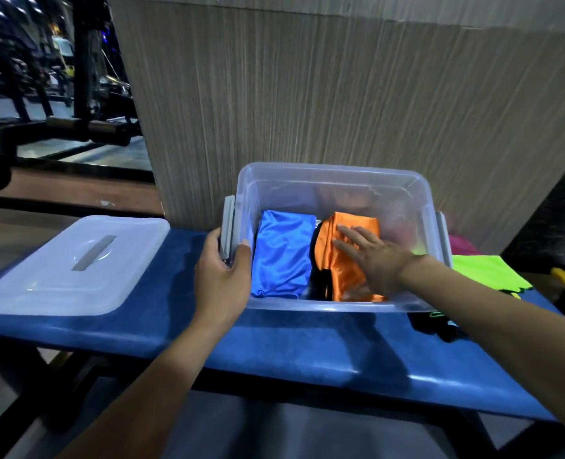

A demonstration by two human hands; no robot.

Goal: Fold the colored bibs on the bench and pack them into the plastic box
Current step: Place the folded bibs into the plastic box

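**No legible text in view**

No readable word, label, brand, number or sign appears on the plastic box [334, 180], its lid [75, 266], the folded bibs inside it or the table [307, 352]. Background equipment at 10 o'clock is too dark and blurred to show any lettering.

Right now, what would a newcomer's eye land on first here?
The clear plastic box on the blue bench, holding a folded blue bib beside an orange bib. The right hand presses flat on the orange one while the left hand grips the box's latch. The lid lies to the left.
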